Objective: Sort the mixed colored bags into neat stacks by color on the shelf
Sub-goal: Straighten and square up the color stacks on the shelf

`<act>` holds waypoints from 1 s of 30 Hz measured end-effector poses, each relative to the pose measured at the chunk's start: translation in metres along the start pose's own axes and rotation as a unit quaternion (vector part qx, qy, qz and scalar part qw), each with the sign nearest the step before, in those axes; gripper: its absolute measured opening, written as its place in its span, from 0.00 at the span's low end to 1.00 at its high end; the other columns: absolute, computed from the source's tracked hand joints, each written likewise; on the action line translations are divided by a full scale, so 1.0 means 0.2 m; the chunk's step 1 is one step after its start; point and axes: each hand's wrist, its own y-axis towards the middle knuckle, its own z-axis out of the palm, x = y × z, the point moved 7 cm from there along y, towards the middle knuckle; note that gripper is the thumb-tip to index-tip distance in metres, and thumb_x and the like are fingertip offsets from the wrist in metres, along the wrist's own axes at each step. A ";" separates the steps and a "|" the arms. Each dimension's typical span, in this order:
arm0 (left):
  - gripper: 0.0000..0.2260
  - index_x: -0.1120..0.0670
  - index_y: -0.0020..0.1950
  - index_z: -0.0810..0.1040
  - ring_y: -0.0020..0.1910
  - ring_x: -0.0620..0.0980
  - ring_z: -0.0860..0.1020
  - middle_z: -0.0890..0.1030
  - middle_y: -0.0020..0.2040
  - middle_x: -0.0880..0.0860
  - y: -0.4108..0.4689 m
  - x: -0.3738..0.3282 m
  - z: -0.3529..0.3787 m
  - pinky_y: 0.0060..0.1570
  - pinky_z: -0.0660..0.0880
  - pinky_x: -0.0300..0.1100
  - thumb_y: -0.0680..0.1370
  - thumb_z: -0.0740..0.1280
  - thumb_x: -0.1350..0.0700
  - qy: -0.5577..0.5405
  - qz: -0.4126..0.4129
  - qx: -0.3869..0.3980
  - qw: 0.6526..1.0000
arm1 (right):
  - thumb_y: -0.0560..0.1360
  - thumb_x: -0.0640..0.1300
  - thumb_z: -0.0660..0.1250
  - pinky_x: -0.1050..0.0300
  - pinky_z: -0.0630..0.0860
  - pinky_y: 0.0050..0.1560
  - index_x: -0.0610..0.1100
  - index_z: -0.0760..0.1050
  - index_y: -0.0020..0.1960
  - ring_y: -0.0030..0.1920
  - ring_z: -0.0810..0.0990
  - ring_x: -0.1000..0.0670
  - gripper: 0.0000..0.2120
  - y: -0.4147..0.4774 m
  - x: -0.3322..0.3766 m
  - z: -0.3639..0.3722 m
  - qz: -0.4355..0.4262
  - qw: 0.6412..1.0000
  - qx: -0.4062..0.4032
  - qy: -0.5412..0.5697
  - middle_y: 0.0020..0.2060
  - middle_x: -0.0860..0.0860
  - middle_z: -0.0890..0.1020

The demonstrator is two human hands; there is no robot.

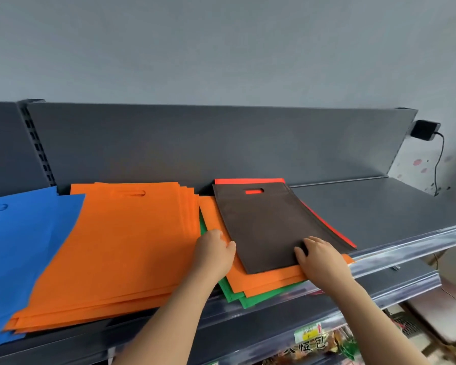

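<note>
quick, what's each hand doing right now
Left hand: rests on an orange bag, fingertips hidden, grip cannot be told.
Right hand: open, fingers and thumb pressing on the brown bag.

A single wide-angle camera worn on the person's head looks forward and down onto the top of a dark grey shelf (pixel 379 206). It sits close, within arm's reach: both forearms enter from the bottom edge, and the left hand (pixel 213 254) and right hand (pixel 321 259) land near mid-frame. The shelf's back panel (pixel 195 143) faces the lens, with the wall (pixel 221 48) filling the upper third. The front rail slopes up to the right.
</note>
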 end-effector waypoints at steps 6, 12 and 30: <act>0.12 0.51 0.47 0.66 0.38 0.45 0.72 0.72 0.41 0.46 0.06 0.07 0.01 0.44 0.71 0.42 0.75 0.70 0.53 -0.064 -0.052 -0.015 0.997 | 0.75 0.41 0.63 0.53 0.71 0.57 0.43 0.82 0.48 0.48 0.80 0.45 0.09 0.00 0.05 0.02 -0.116 0.991 -0.049 0.044 0.47 0.49 0.84; 0.08 0.53 0.51 0.71 0.35 0.42 0.73 0.75 0.39 0.47 0.06 0.08 0.03 0.36 0.72 0.40 0.75 0.69 0.59 -0.075 -0.034 -0.024 0.996 | 0.74 0.65 0.56 0.51 0.59 0.71 0.46 0.71 0.64 0.65 0.70 0.47 0.28 -0.01 -0.09 0.03 0.005 1.000 0.007 -0.004 0.63 0.49 0.74; 0.10 0.50 0.53 0.74 0.47 0.48 0.76 0.78 0.51 0.47 0.06 -0.04 0.07 0.38 0.72 0.36 0.74 0.71 0.54 -0.088 0.014 -0.041 0.995 | 0.76 0.65 0.52 0.51 0.52 0.75 0.47 0.60 0.74 0.67 0.71 0.50 0.33 -0.02 -0.04 -0.01 -0.038 0.999 -0.003 0.001 0.65 0.51 0.74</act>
